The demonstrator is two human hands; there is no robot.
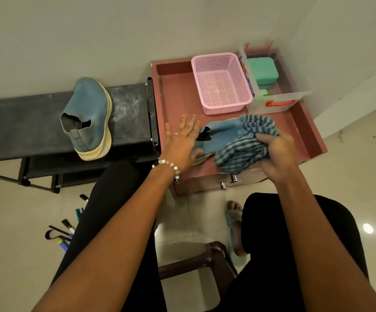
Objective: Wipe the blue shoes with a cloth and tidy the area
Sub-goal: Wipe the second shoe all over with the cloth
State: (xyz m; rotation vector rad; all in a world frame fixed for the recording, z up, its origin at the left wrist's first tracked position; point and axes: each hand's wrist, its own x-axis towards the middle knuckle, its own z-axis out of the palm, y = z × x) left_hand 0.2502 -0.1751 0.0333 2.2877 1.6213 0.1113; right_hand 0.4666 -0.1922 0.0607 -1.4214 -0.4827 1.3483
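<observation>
One blue slip-on shoe with a cream sole stands on the black shoe rack at the left. The second blue shoe lies on the reddish-brown cabinet top, partly covered by a blue striped cloth. My right hand grips the bunched cloth over the shoe's front half. My left hand has straight, spread fingers and touches the shoe's heel end, the thumb beside its sole.
On the cabinet's back half stand a pink mesh basket, a clear plastic box and a green case. Markers and pens lie on the tiled floor at the left. A dark stool sits between my legs.
</observation>
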